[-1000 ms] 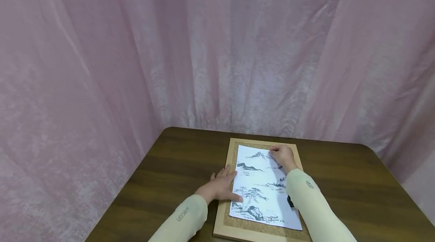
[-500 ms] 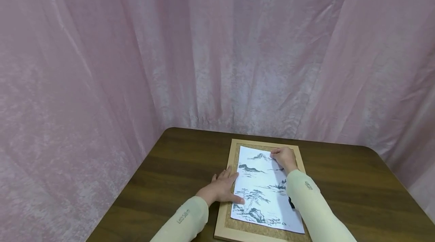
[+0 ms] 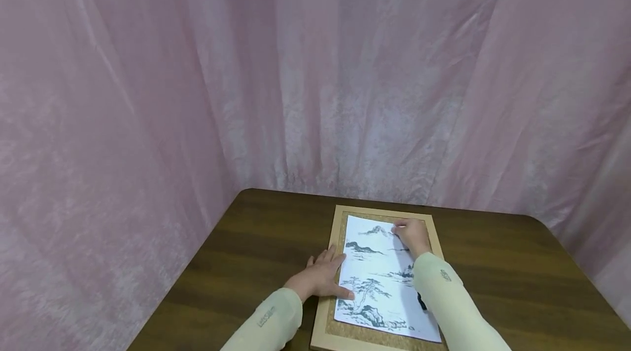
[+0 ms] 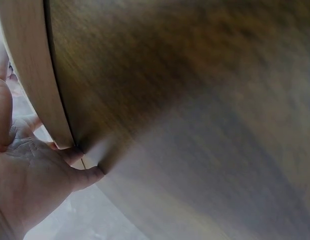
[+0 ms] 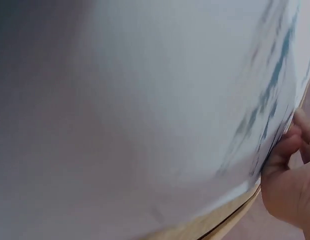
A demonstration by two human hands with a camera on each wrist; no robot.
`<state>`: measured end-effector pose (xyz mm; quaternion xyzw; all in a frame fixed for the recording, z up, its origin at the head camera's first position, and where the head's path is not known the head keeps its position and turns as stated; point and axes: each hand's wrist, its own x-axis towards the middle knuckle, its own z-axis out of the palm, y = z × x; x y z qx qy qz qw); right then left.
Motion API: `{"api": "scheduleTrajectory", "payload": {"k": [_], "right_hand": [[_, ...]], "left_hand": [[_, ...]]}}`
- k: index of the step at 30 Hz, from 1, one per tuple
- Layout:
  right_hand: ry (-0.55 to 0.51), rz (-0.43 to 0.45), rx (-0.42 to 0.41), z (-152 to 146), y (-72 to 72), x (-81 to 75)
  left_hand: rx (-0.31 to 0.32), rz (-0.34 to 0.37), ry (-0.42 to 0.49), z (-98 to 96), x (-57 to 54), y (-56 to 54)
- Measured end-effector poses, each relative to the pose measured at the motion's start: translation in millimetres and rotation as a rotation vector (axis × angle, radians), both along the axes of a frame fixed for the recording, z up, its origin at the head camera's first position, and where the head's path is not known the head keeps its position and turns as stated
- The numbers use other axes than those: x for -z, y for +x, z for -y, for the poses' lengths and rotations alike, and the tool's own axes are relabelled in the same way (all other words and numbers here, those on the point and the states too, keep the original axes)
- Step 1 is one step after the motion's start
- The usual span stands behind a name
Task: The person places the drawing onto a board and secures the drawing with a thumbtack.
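Note:
A white sheet of paper point(image 3: 379, 277) printed with ink-style mountains and trees lies on a wood-framed cork board point(image 3: 337, 230). My left hand point(image 3: 317, 277) rests with fingers spread on the board's left side, its thumb on the paper. In the left wrist view, fingers of the left hand point(image 4: 37, 172) reach over the frame's outer edge. My right hand point(image 3: 412, 236) is at the paper's top right, thumb and fingertips pinched together against it. From the right wrist, the curled right hand point(image 5: 290, 170) appears by the paper's edge; what its fingertips hold is hidden.
Beneath the board is a dark brown wooden table point(image 3: 276, 230) with rounded far corners. Pink velvet curtains point(image 3: 315, 82) hang behind it and along the left. A small black thing point(image 3: 422, 301) shows under the right forearm.
Both hands stay in nearly the same places on the board and paper. The head view has shifted slightly. The right hand has turned a little at the paper's top edge.

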<state>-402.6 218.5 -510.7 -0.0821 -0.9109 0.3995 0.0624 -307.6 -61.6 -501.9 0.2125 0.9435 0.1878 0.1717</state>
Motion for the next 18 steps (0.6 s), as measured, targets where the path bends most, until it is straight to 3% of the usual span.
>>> {"api": "scheduleTrajectory", "payload": {"k": [6,18], "right_hand": [[-0.069,-0.008,0.013,-4,-0.7,0.7],[0.052,-0.004,0.013,6,-0.9,-3.6]], "left_hand": [[0.001,-0.013,-0.006,1.5,-0.3,-0.9],[0.008,-0.003,0.007,5.3,-3.2,1.7]]}}
